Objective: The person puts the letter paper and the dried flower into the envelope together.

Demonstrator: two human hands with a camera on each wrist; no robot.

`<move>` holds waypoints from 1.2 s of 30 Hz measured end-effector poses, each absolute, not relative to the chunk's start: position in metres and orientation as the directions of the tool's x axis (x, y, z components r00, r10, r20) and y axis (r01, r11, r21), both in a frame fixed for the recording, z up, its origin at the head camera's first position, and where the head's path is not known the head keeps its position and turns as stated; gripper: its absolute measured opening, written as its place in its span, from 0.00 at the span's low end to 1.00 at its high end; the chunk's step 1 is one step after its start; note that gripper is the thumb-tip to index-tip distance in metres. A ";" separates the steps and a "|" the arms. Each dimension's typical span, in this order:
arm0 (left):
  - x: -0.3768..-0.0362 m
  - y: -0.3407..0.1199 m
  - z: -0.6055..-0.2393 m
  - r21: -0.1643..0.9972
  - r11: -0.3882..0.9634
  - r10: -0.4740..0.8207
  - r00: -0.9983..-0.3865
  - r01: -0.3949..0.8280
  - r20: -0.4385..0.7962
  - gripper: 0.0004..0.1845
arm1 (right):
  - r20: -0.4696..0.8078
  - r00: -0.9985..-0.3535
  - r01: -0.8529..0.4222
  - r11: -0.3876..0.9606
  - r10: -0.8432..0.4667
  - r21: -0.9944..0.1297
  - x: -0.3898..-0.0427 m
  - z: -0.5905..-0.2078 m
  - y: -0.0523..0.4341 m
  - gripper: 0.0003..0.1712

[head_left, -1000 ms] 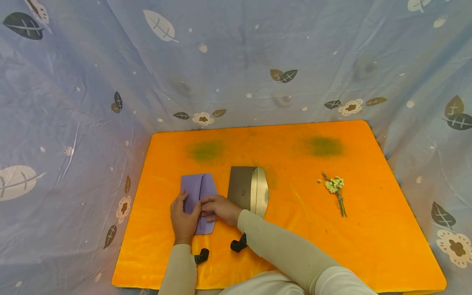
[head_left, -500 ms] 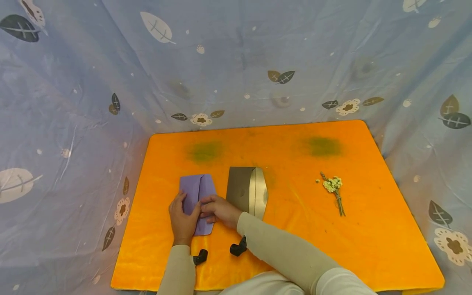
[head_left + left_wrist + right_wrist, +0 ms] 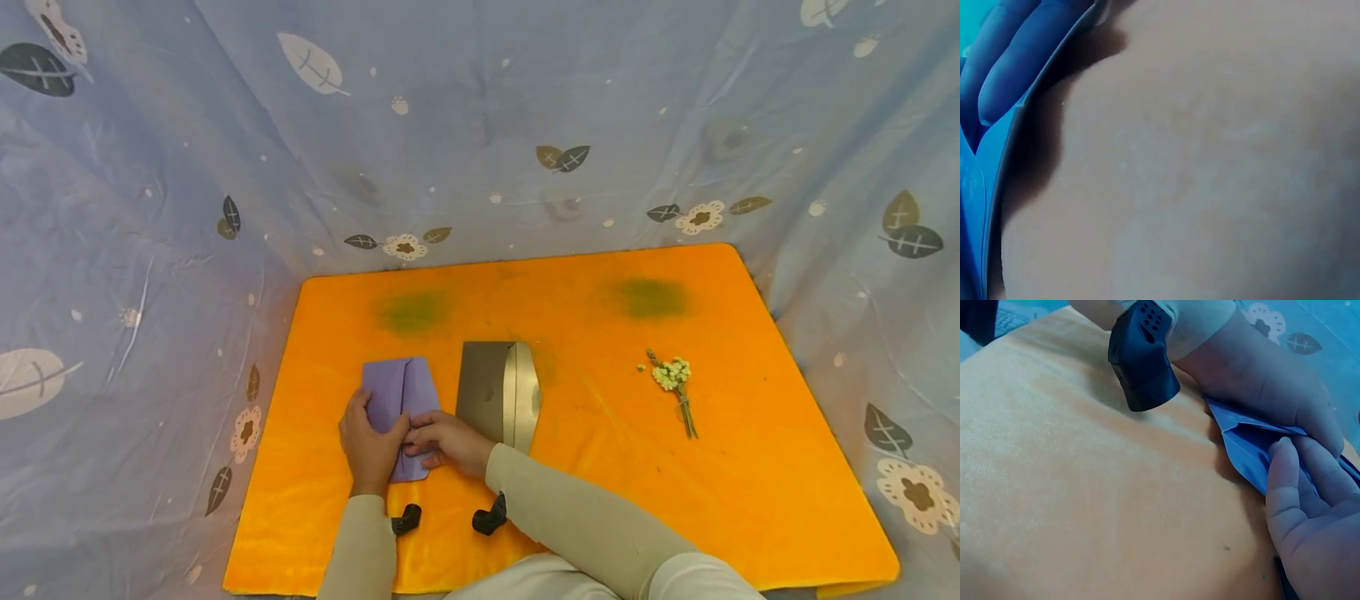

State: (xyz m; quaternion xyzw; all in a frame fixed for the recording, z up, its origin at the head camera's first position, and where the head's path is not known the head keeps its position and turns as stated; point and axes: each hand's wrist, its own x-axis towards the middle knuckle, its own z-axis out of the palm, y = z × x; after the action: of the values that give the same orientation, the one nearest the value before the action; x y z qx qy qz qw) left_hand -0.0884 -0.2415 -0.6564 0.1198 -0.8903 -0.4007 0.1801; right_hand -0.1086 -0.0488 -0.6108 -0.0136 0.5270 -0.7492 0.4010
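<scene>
Makeshift craft booth: leaf-print sheet (image 3: 480, 125), orange mat (image 3: 600, 500)

Purple envelope (image 3: 400, 398): matt paper, smooth, creased folds. Grey envelope (image 3: 498, 400): paper with a slight metallic sheen. Orange mat (image 3: 600, 500): fuzzy, matt cloth; backdrop (image 3: 465, 108): thin printed cloth, wrinkled; sleeves (image 3: 585, 517): matt knit.
</scene>
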 end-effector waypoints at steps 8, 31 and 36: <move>-0.086 -0.239 -0.659 0.766 0.642 -0.341 -0.908 -0.036 0.243 0.37 | -0.402 -0.651 0.601 -0.114 -0.644 -0.791 -0.108 -0.614 -0.040 0.27; -0.085 -0.238 -0.665 0.748 0.663 -0.346 -0.880 0.015 0.324 0.36 | -0.315 -0.733 0.516 -0.191 -0.603 -0.835 -0.118 -0.601 0.008 0.26; -0.084 -0.239 -0.662 0.752 0.659 -0.353 -0.884 -0.001 0.308 0.35 | -0.277 -0.766 0.469 -0.209 -0.581 -0.858 -0.123 -0.596 0.018 0.25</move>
State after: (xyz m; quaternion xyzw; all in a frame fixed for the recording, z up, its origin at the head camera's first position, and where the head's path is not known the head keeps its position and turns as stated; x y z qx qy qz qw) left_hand -0.0841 -0.2387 -0.6621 0.1001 -0.8839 -0.4006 0.2196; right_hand -0.1227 0.0181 -0.5960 -0.0527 0.5302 -0.7757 0.3382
